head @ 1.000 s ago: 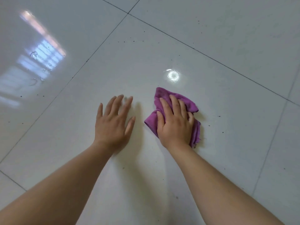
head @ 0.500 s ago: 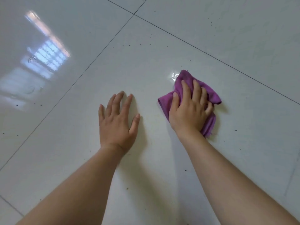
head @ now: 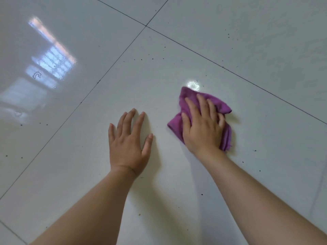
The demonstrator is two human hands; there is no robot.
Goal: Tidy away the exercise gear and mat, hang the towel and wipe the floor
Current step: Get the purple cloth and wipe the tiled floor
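Right hand (head: 203,128) presses the purple cloth (head: 223,106) flat-fingered to scrub the speckled floor (head: 70,156), while the left hand (head: 129,138), splayed and grasping nothing, braces.

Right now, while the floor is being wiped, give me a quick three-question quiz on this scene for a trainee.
1. True or false: the left hand lies flat on the floor, holding nothing.
2. The cloth is pressed down by: A the left hand, B the right hand, C neither.
3. Fill in: the round glare spot sits at the cloth's ___ edge, near or far from the person.

Key: 1 true; 2 B; 3 far.
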